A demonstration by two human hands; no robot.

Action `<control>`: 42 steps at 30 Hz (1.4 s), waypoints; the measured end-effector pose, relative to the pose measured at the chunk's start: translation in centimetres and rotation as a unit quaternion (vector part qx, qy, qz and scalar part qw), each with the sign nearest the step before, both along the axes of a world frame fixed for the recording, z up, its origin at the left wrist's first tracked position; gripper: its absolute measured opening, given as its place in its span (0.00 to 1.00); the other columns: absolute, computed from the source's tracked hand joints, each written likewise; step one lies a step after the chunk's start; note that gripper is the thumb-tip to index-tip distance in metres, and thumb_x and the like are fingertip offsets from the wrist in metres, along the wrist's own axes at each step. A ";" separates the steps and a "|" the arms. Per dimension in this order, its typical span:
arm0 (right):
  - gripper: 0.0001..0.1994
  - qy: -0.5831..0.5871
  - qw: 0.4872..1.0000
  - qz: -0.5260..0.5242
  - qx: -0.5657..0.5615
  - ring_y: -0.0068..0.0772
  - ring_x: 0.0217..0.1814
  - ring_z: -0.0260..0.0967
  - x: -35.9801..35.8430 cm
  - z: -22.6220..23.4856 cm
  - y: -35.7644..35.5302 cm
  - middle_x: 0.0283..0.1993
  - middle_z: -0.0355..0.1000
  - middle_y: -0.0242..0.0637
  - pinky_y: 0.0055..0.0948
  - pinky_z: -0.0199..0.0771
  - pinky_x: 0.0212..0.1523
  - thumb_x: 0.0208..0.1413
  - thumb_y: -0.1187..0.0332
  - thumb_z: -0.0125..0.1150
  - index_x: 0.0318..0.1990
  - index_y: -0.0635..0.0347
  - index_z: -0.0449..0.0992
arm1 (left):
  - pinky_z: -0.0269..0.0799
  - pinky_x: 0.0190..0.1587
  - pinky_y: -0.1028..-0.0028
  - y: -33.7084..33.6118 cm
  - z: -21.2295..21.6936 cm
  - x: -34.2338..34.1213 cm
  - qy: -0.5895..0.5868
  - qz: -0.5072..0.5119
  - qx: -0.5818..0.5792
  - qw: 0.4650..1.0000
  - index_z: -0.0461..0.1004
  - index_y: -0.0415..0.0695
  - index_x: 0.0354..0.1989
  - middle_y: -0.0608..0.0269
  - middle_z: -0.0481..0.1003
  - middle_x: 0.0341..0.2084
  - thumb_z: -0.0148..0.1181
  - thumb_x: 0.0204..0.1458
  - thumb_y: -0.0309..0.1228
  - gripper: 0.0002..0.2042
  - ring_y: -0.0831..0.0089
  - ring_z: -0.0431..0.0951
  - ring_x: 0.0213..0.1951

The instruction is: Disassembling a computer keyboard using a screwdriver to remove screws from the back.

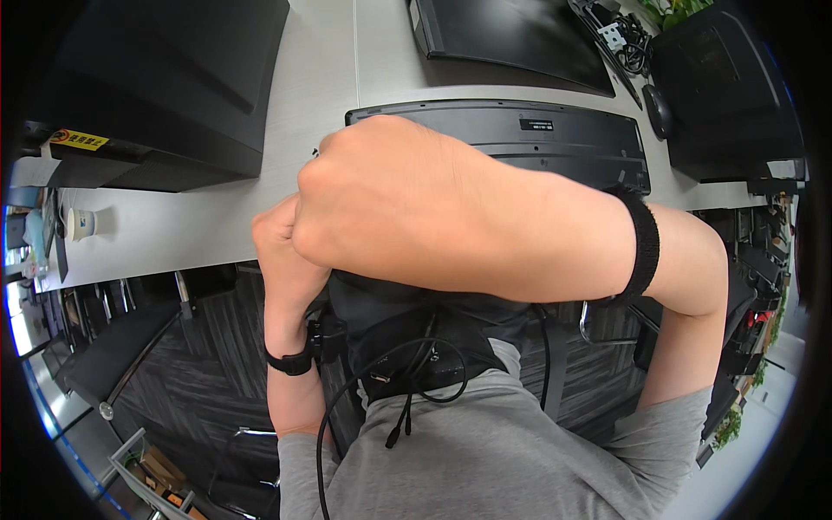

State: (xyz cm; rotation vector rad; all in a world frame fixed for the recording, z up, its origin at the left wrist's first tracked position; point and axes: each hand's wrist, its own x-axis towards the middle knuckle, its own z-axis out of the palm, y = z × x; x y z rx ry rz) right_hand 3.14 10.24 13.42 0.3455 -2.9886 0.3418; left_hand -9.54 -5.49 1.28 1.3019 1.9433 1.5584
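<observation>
Bare worktop (286, 130) is left open between the black case (165, 87) and the keyboard (555, 143); passage farther back is blocked by the monitor (511, 35) and cables (628, 43).

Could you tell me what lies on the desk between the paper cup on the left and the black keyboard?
In the head view, the stretch of grey desk between the paper cup and the black keyboard is bare; only the black box's corner overhangs its far side.
</observation>
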 end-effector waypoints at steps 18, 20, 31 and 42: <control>0.06 -0.055 0.998 0.033 -0.009 0.45 0.35 0.79 0.7 0.9 0.8 0.27 0.77 0.38 0.32 0.77 0.35 0.44 0.81 0.66 0.29 0.58 0.82 | 0.67 0.33 0.72 -0.2 1.3 -0.1 0.059 -0.031 0.006 0.998 0.76 0.32 0.33 0.62 0.76 0.25 0.70 0.51 0.18 0.07 0.77 0.70 0.29; 0.05 -0.035 0.999 0.027 -0.014 0.46 0.34 0.78 0.4 0.6 0.8 0.27 0.76 0.38 0.32 0.77 0.35 0.44 0.80 0.66 0.28 0.59 0.81 | 0.68 0.34 0.73 -0.3 1.4 -0.2 0.021 -0.045 -0.022 0.999 0.77 0.32 0.33 0.61 0.76 0.25 0.70 0.50 0.18 0.06 0.75 0.72 0.29; 0.03 0.001 0.999 0.027 -0.035 0.47 0.36 0.78 0.0 -0.4 0.9 0.28 0.75 0.40 0.33 0.78 0.34 0.44 0.80 0.68 0.28 0.64 0.80 | 0.74 0.38 0.69 0.1 0.9 0.0 0.033 -0.032 0.002 0.999 0.78 0.32 0.38 0.58 0.81 0.31 0.67 0.51 0.17 0.07 0.71 0.78 0.32; 0.04 0.009 0.998 0.051 -0.045 0.45 0.38 0.78 0.5 -0.9 1.1 0.30 0.75 0.41 0.33 0.80 0.35 0.44 0.79 0.68 0.29 0.66 0.80 | 0.74 0.38 0.69 0.5 0.5 0.6 0.090 0.018 0.036 0.995 0.79 0.32 0.39 0.58 0.81 0.31 0.69 0.50 0.19 0.09 0.71 0.80 0.32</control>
